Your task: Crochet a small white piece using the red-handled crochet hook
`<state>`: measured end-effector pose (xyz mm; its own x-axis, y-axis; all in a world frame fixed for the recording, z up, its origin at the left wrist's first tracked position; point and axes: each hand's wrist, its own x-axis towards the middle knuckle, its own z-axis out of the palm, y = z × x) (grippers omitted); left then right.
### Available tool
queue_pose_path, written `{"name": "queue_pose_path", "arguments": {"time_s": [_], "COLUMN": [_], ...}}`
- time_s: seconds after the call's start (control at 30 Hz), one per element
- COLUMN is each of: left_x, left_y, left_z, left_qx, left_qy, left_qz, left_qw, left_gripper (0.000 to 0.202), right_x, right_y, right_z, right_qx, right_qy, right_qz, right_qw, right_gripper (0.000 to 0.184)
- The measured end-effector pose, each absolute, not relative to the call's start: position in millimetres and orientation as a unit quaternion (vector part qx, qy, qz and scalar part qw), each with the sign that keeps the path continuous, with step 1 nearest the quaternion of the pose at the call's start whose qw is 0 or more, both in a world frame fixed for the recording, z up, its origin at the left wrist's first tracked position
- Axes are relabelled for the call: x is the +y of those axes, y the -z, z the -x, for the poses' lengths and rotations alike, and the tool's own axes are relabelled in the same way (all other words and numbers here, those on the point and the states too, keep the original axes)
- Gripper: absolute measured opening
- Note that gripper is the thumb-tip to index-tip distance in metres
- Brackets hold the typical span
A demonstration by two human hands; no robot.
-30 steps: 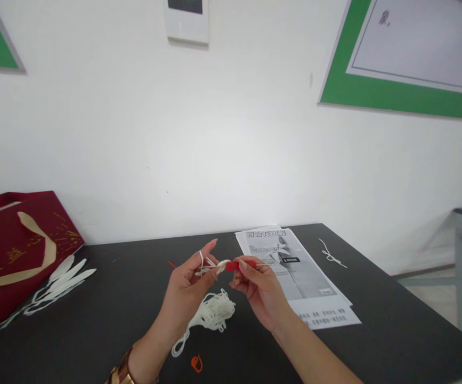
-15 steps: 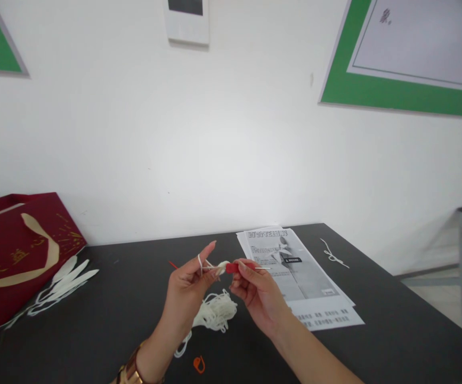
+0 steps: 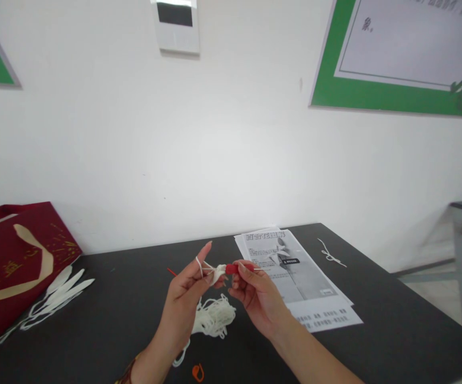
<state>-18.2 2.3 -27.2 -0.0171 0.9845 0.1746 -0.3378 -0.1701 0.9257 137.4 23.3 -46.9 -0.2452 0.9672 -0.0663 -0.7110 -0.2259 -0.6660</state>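
My right hand (image 3: 257, 288) pinches a crochet hook (image 3: 234, 268) by its red grip, thin metal shaft showing past the fingers. Close against it, my left hand (image 3: 186, 298) grips a small white crochet piece (image 3: 217, 273) between thumb and fingers. A strand of white yarn loops round its raised index finger. The hook's working end is hidden at the crochet piece. Under the hands lies a loose bundle of white yarn (image 3: 215, 317). An orange stitch marker (image 3: 197, 372) rests nearer to me. A thin red tip (image 3: 171, 271) shows left of my left hand; what it belongs to is unclear.
White crocheted leaf-shaped pieces (image 3: 63, 290) with yarn tails lie beside a dark red gift bag (image 3: 18, 256) at left. Printed sheets (image 3: 310, 282) with a flower picture are right of my hands. A tied bit of white yarn (image 3: 330, 253) lies near the table's (image 3: 374, 320) right edge.
The view has tilted slightly. My hands have shifted a little left, and more of the white crochet piece shows between them. Both hands keep their hold.
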Motion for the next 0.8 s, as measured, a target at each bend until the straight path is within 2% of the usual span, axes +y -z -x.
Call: {"name": "queue_pose_path", "arguments": {"time_s": [0.23, 0.57, 0.7, 0.8], "left_x": [3.8, 3.4, 1.9, 0.7], "left_y": [22.5, 26.0, 19.5, 15.8], "left_z": [20.6, 19.8, 22.3, 21.2], "left_qx": [0.369, 0.376, 0.348, 0.35], "left_qy": [-0.602, -0.582, -0.555, -0.559], "left_qz": [-0.463, -0.453, -0.458, -0.462], "left_qw": [0.536, 0.561, 0.601, 0.593], "left_gripper": [0.046, 0.062, 0.062, 0.059], "right_x": [21.5, 20.6, 21.2, 19.8], "right_y": [40.9, 42.5, 42.8, 43.2], "right_z": [-137.0, -137.0, -138.4, -137.8], "right_qx": [-0.329, -0.349, -0.368, -0.381], "right_qy": [-0.678, -0.653, -0.639, -0.625], "right_qz": [0.263, 0.262, 0.269, 0.279], "right_qw": [0.602, 0.619, 0.62, 0.622], "right_gripper": [0.021, 0.019, 0.018, 0.017]}}
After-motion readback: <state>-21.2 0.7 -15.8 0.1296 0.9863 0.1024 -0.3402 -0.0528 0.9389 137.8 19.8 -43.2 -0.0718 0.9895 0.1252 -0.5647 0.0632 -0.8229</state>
